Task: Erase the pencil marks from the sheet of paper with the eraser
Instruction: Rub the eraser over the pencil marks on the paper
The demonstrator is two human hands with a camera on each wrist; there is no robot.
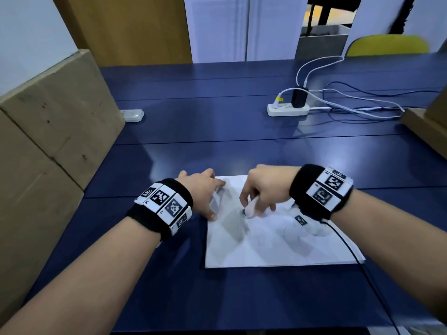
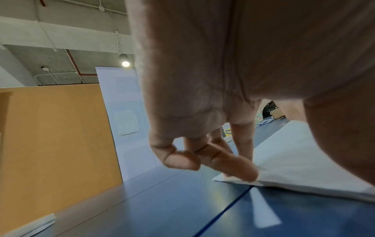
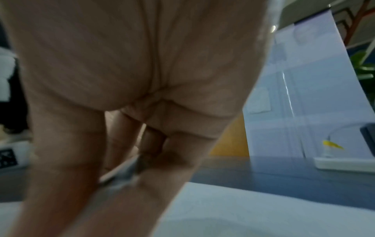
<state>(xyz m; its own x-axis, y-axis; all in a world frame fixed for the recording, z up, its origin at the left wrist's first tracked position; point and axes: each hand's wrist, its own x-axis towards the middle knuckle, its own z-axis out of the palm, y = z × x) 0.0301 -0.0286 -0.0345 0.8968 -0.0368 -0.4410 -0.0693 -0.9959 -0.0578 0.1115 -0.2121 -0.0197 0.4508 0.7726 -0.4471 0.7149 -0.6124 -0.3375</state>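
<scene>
left hand [image 1: 202, 189]: fingers straight, pressing white paper sheet [image 1: 266, 245] corner
right hand [image 1: 263, 187]: pinching white eraser [image 1: 250, 209], tip on sheet

The head view looks forward and down from above the dark blue table [image 1: 217, 131] onto both forearms. Each of the 2 wrist views sits low, very close beneath a palm, facing along the fingers. All 3 share the white rectangular sheet of paper [image 1: 278, 247] [image 2: 294, 160] [image 3: 263, 208]; the right wrist view is blurred.
</scene>
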